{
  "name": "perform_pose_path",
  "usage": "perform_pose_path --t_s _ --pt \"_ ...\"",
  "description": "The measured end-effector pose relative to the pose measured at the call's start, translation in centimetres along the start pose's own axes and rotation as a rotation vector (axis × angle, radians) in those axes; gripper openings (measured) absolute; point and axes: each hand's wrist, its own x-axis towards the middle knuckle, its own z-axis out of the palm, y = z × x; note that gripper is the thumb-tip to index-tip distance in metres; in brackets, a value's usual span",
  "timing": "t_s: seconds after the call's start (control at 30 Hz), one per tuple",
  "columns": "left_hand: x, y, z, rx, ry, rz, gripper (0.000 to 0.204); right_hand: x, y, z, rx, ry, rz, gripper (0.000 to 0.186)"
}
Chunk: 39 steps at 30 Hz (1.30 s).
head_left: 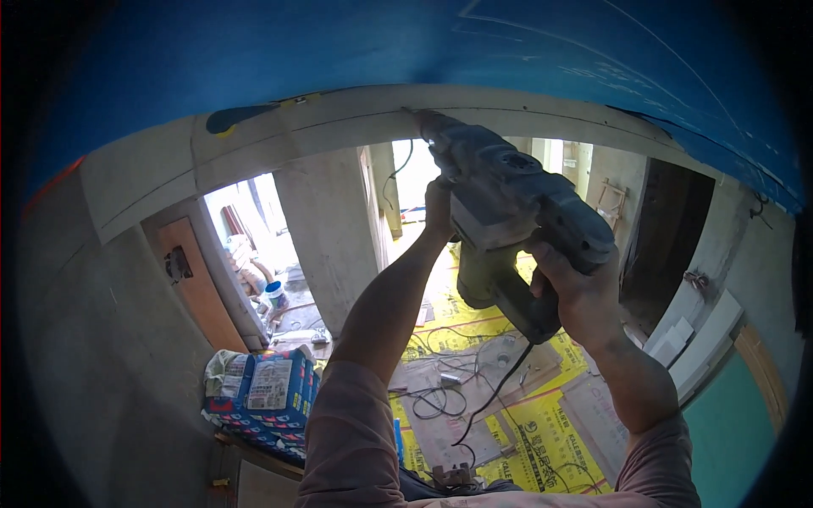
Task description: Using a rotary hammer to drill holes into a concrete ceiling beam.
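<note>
My right hand (pixel 583 292) is clenched on the rear grip of the drill (pixel 508 216); my left hand (pixel 439 210) grasps its front, beside the body. Both arms are raised overhead. The drill points up and away, with its tip at the seam where the grey beam (pixel 279 140) meets the blue ceiling (pixel 339 42). I cannot tell whether the bit is touching or already in the surface.

Step in hand, as I judge it: drilling into the beam near the ceiling line. The next move calls for steady pressure along the drill's axis, both grips locked, and the body kept from twisting.

The cord (pixel 495 389) hangs from the handle down toward the floor, between my forearms; it could snag on my right arm. Below lie yellow sheeting (pixel 542 432), loose cables (pixel 432 398) and blue boxes (pixel 271 389) at lower left. White boards (pixel 699 339) lean at the right wall. A wooden door (pixel 199 288) stands at left. Nothing stands between the tip and the beam.
</note>
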Motion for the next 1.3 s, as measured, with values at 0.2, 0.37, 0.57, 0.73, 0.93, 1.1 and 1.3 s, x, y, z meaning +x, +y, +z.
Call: perform_pose_path --t_s 0.2,0.37,0.57,0.73,0.93,1.1,1.3 --pt "-0.1 0.0 0.9 0.221 -0.05 0.046 0.022 0.0 0.3 0.3 0.049 0.036 -0.015 0.022" --pt "-1.1 3.5 2.7 0.596 -0.041 0.26 0.031 1.0 -2.2 2.5 0.032 0.021 -0.057 0.021" --pt "-1.3 6.8 5.2 1.133 -0.13 0.476 0.031 2.4 -4.0 4.0 -0.095 0.112 -0.088 0.014" --pt "-1.8 8.0 6.7 1.336 -0.06 0.407 0.03 2.5 -5.4 5.3 -0.175 0.114 -0.053 0.016" --pt "-1.9 10.1 6.5 1.441 -0.004 0.154 0.036 2.6 -4.5 6.5 0.026 0.219 -0.069 0.017" --pt "-1.2 9.1 4.9 1.425 -0.043 0.283 0.039 2.4 -3.9 7.1 -0.035 0.233 -0.046 0.01" --pt "-1.4 7.5 5.5 1.081 -0.055 0.443 0.034 3.0 -6.1 8.2 -0.206 0.106 -0.119 0.012"
